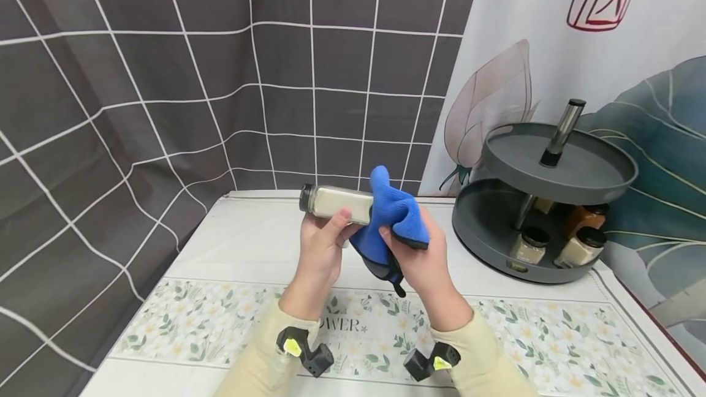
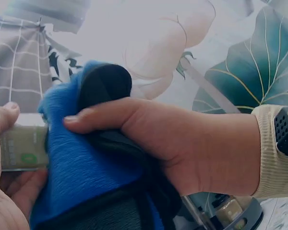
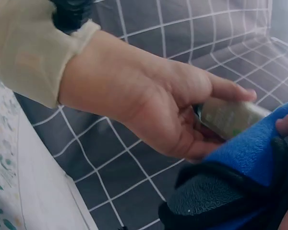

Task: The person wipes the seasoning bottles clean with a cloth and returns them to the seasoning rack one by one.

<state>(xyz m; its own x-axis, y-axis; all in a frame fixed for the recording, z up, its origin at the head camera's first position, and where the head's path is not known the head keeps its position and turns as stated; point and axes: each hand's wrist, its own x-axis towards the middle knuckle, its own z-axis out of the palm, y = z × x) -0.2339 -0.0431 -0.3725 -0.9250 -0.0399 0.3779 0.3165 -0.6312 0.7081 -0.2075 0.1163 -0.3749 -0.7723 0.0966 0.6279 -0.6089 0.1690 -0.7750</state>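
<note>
My left hand (image 1: 322, 244) grips a glass spice jar (image 1: 339, 202) with a black lid and pale powder inside, held sideways above the table with the lid to the left. In my right hand (image 1: 421, 253) is a blue cloth (image 1: 394, 213) with dark edging, bunched against the jar's bottom end. The left wrist view shows the right thumb pressing the cloth (image 2: 91, 167), with the jar (image 2: 24, 143) running up to its edge. Seen from the right wrist, the left thumb and fingers wrap the jar (image 3: 230, 117), whose far end the cloth (image 3: 249, 158) hides.
A grey two-tier turntable rack (image 1: 559, 164) stands at the right. Its lower tier carries several jars, among them a pale one (image 1: 531, 247). A flowered runner (image 1: 220, 323) crosses the white table (image 1: 231, 231). Behind hangs a dark grid-patterned curtain (image 1: 342, 60).
</note>
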